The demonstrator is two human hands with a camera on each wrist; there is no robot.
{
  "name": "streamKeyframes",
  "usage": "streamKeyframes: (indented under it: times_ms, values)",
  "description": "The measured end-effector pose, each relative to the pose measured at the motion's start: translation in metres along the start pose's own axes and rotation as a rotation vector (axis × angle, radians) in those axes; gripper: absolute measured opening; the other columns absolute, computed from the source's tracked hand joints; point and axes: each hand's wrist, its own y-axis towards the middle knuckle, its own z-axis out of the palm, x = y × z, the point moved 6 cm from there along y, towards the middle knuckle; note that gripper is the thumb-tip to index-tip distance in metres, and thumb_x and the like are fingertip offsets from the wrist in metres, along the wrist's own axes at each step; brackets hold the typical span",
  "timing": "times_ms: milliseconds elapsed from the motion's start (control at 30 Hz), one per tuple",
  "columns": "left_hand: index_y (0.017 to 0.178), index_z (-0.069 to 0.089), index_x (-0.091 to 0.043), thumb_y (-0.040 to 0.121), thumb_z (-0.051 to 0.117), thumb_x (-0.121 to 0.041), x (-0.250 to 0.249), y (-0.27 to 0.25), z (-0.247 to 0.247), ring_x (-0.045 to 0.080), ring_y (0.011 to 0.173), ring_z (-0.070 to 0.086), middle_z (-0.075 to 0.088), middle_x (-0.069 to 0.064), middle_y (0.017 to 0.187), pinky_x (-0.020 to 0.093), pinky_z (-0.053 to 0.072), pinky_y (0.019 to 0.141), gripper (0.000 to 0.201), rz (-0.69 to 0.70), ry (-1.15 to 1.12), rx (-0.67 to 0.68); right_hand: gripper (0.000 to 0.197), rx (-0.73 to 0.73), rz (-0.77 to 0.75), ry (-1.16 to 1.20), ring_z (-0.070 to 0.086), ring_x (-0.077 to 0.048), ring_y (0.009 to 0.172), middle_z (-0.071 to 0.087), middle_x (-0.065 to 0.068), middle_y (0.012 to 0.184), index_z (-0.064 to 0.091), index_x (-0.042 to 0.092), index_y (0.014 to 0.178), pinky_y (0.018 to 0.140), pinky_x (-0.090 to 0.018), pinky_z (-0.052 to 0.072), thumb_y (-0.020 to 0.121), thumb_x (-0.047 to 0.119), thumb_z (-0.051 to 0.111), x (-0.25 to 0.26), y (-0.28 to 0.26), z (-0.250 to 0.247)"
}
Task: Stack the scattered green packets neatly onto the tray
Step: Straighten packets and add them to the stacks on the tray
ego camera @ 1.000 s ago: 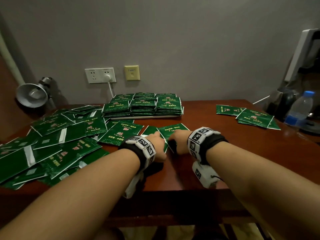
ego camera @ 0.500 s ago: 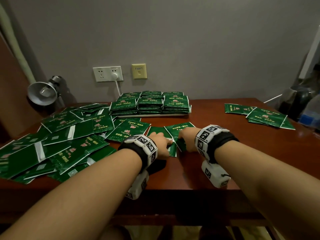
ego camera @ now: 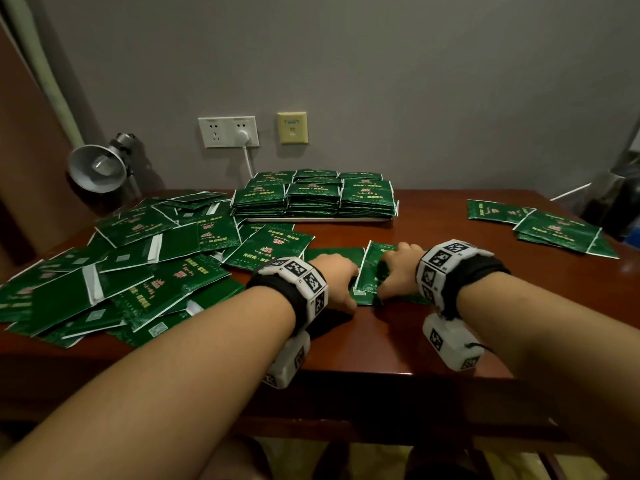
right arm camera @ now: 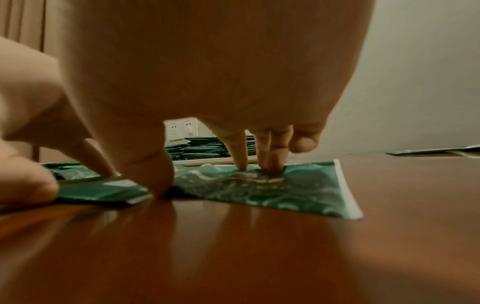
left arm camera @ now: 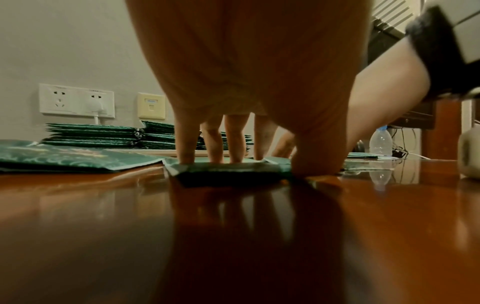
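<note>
Two packets lay flat on the table (ego camera: pixel 398 344) in front of me, side by side and overlapping a little at the middle. My left hand (ego camera: pixel 334 280) was on the left packet (ego camera: pixel 332 252): four fingertips (left arm camera: pixel 185 152) stood on its top and my thumb pressed at its near right corner, so I was pinching it along the edge. My right hand (ego camera: pixel 400 271) was on the right packet (ego camera: pixel 372 268), three fingertips (right arm camera: pixel 240 162) planted near its middle, the little finger lifted clear, the thumb down at its near left corner. Both hands were arched with the fingers bent down, gripping the packets against the wood.

Beyond them the tray (ego camera: pixel 318 219) sat at the back of the table by the wall, carrying neat stacks (ego camera: pixel 313 197) of packets in rows. To my left a loose heap (ego camera: pixel 121 271) of packets sprawled over the table, overlapping every which way. A few more (ego camera: pixel 550 228) lay well apart at the far right.

A lamp (ego camera: pixel 98 166) stood at the back left, below it the wall socket (ego camera: pixel 228 131) with a plug in. A water bottle (left arm camera: pixel 380 142) showed far right in the left wrist view.
</note>
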Motion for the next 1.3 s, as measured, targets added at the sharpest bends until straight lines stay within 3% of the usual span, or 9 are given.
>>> streamKeyframes:
  times_ms: [67,233,367,500,667,833,1000,1167,1300]
  values:
    - [0.112,0.06,-0.013,0.079,0.071,-0.025,-0.002,-0.001,0.002,0.03,0.1,0.058,0.058,0.009,0.103,0.032,0.044,0.07,0.037,0.019,0.057,0.011,0.072,-0.009,0.012,-0.007,0.044,-0.029,0.114,0.046,-0.011,0.121,0.052,0.017,0.124,0.096,-0.039,0.043,0.071,0.064,0.061,-0.002,-0.002,-0.001]
    - [0.118,0.055,-0.012,0.084,0.062,-0.01,0.0,-0.001,0.0,0.031,0.106,0.058,0.059,0.011,0.112,0.034,0.045,0.078,0.034,-0.013,0.035,-0.023,0.082,0.013,0.064,0.097,0.049,-0.029,0.115,0.052,-0.01,0.123,0.04,0.012,0.129,0.096,-0.038,0.043,0.069,0.06,0.067,-0.005,-0.005,-0.001]
    - [0.111,0.06,-0.013,0.084,0.058,-0.012,0.007,-0.003,-0.01,0.029,0.097,0.061,0.063,0.007,0.103,0.039,0.054,0.078,0.026,-0.09,-0.009,-0.093,0.084,0.04,0.074,0.151,0.054,-0.028,0.111,0.053,-0.01,0.122,0.04,0.013,0.134,0.093,-0.038,0.048,0.07,0.059,0.069,-0.006,-0.005,-0.004]
    - [0.093,0.06,-0.016,0.083,0.054,-0.017,0.02,-0.011,-0.029,0.027,0.081,0.06,0.064,0.004,0.091,0.032,0.045,0.066,0.011,-0.26,-0.017,-0.256,0.087,0.06,0.126,0.045,0.051,-0.029,0.114,0.049,-0.01,0.125,0.048,0.018,0.131,0.097,-0.041,0.045,0.067,0.075,0.063,-0.016,-0.008,-0.006]
    - [0.089,0.056,-0.017,0.084,0.053,-0.022,0.04,-0.022,-0.039,0.024,0.075,0.056,0.057,0.0,0.078,0.031,0.042,0.068,0.008,-0.443,-0.111,-0.358,0.117,0.115,0.217,0.195,0.051,-0.031,0.12,0.052,-0.009,0.131,0.029,0.01,0.14,0.098,-0.043,0.044,0.055,0.079,0.07,-0.029,-0.004,0.005]
    - [0.114,0.051,-0.016,0.082,0.06,-0.025,0.045,-0.018,-0.032,0.029,0.113,0.048,0.054,0.008,0.118,0.043,0.044,0.092,0.034,-0.466,-0.053,-0.386,0.121,0.063,0.193,0.05,0.05,-0.031,0.12,0.046,-0.01,0.135,0.036,0.015,0.141,0.097,-0.047,0.047,0.049,0.092,0.058,-0.028,-0.005,-0.004]
    - [0.118,0.051,-0.017,0.087,0.051,-0.035,0.024,-0.005,-0.016,0.028,0.103,0.054,0.05,0.008,0.118,0.039,0.049,0.079,0.036,-0.29,-0.047,-0.218,0.122,0.053,0.186,0.078,0.057,-0.03,0.112,0.054,-0.011,0.129,0.036,0.01,0.14,0.093,-0.044,0.05,0.05,0.088,0.064,-0.026,-0.002,-0.002]
    - [0.14,0.043,-0.027,0.09,0.049,-0.051,0.026,-0.003,0.003,0.035,0.125,0.04,0.042,0.012,0.133,0.046,0.042,0.096,0.056,-0.243,0.024,0.003,0.086,-0.043,0.106,0.086,0.063,-0.026,0.085,0.063,-0.003,0.096,0.052,0.009,0.113,0.07,-0.035,0.052,0.059,0.072,0.075,-0.019,-0.004,-0.019]
    - [0.138,0.044,-0.025,0.087,0.059,-0.032,0.019,-0.002,0.004,0.033,0.119,0.042,0.044,0.009,0.123,0.044,0.045,0.093,0.053,-0.19,-0.027,0.006,0.041,-0.199,0.121,0.16,0.063,-0.022,0.069,0.062,-0.001,0.077,0.062,0.016,0.092,0.067,-0.034,0.056,0.076,0.051,0.074,-0.024,-0.007,-0.037]
